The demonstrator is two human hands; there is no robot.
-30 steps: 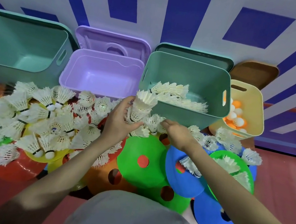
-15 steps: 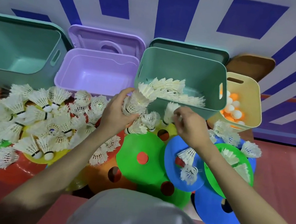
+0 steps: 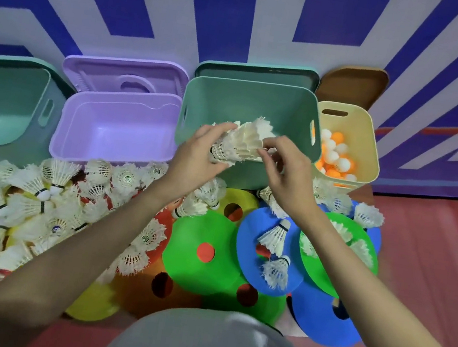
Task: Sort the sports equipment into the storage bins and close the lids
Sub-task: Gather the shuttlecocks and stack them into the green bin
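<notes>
Four bins (image 3: 264, 95) stand in a row against the wall (image 3: 247, 11), with shuttlecocks (image 3: 22, 200) and discs (image 3: 203, 250) spread in front.

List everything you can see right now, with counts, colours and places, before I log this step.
Green bins: two, teal; far left and centre, the centre one holding shuttlecocks.
Purple bin: one, lilac; between the green bins.
Yellow bin: one, cream; right.
Lids: four, standing behind their bins; purple, two dark green, one brown.
Ping-pong balls: many, orange and white; in the yellow bin.
Loose shuttlecocks: many, white; piled on the floor, mostly left.
Flat cone markers: many, green, blue, yellow, orange, red; overlapping on the floor.
Stack of shuttlecocks: one, white; over the centre bin.
Left hand: grips the stack.
Right hand: pinches the stack's feather end.
</notes>
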